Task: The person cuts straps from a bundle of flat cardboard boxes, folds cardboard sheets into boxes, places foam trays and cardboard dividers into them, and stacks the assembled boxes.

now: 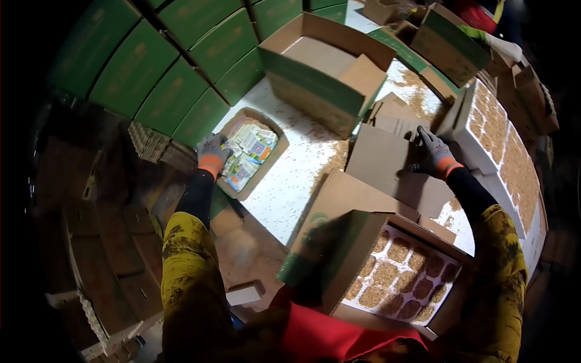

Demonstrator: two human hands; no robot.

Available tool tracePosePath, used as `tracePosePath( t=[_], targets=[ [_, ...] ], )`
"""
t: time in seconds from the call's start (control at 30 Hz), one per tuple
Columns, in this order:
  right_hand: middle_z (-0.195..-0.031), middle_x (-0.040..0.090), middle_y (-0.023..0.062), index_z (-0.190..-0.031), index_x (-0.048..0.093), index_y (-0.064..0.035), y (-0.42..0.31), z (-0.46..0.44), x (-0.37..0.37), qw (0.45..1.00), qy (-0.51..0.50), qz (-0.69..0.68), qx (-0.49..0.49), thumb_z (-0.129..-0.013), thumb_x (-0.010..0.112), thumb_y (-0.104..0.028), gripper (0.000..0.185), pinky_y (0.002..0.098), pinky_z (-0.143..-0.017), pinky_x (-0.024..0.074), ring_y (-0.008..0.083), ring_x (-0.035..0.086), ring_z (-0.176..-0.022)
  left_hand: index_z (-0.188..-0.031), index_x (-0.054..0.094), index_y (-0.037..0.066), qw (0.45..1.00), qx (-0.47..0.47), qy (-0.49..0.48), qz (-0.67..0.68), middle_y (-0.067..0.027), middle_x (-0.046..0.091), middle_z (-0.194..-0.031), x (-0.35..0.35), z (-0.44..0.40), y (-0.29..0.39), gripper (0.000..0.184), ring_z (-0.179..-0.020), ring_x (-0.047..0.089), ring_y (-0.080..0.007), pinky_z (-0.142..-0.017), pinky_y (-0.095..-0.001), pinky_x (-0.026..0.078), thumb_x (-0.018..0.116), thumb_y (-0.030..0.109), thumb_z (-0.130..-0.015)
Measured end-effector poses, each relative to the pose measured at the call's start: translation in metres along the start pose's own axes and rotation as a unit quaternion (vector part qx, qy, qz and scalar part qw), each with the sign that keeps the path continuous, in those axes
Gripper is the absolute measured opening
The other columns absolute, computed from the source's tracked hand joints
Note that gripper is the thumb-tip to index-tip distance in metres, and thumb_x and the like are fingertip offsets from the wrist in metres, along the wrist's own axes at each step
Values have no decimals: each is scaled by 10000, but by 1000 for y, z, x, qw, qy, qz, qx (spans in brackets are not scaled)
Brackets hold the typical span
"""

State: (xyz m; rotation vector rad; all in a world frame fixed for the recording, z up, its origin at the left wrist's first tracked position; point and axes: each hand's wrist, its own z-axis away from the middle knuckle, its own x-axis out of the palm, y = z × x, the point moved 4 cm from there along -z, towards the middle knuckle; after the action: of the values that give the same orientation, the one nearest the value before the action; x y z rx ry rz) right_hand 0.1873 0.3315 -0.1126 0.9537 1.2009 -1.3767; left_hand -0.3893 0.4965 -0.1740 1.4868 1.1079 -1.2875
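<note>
My left hand (213, 151), in a grey glove with an orange cuff, is at the left rim of a small cardboard box (277, 151) that holds printed packets (249, 148). Its fingertips are over the packets, and whether they grip one cannot be made out. To the right, my right hand (433, 154), gloved alike, has its fingers spread over flat brown cardboard pieces (378, 157). Close to my body is an open carton (354, 260) with a white tray (396, 275) inside, its several cells filled with brown shavings.
Green cartons (133, 66) are stacked at the upper left. A large open carton (315, 91) stands on the white table (272, 199), strewn with shavings. Filled white trays (490, 127) are stacked at the right. Another person's gloved hand (475, 35) is at the upper right.
</note>
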Motion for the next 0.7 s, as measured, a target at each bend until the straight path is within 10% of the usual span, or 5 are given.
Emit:
tracePosePath(
  t=[0.1,0.23,0.43,0.57,0.7],
  targets=[
    [-1313,459,194,-1403,307,-102,-13,-9,16,990,-55,105,79,-607,808,-378,981,412,-972,406,361,460,-1198,-847,644,121,997,-17,-1,74,-83,633,-857,-2,-2,-11,240,-866,586,-285,-773,-394,442,725,265,-672],
    [-908,658,148,-1050,606,-50,50,11,-8,989,-32,-106,99,-631,805,-409,586,360,-792,490,261,631,-893,-770,680,98,981,-46,-33,184,-108,668,-786,-11,-5,-16,178,-744,631,-275,-686,-353,478,710,264,-715],
    [-975,672,40,-1080,630,12,104,107,-59,914,79,-360,167,-864,669,-242,335,264,-803,473,113,590,-884,-949,684,63,979,-35,-15,200,-135,677,-931,3,-9,-43,238,-860,643,-298,-764,-351,485,616,249,-818],
    [-1006,674,54,-1080,641,8,46,182,-133,857,130,-442,231,-889,634,-188,274,252,-795,487,115,615,-897,-971,667,36,889,-48,69,450,-127,681,-983,-35,-14,-23,171,-878,646,-219,-788,-333,482,573,134,-867],
    [-1012,678,99,-1108,632,-22,-39,275,-172,913,329,-182,157,-883,629,-131,250,270,-778,489,136,625,-905,-955,656,-1,726,98,77,677,-92,664,-902,-221,62,187,208,-803,600,-158,-721,-299,468,607,186,-878]
  ],
)
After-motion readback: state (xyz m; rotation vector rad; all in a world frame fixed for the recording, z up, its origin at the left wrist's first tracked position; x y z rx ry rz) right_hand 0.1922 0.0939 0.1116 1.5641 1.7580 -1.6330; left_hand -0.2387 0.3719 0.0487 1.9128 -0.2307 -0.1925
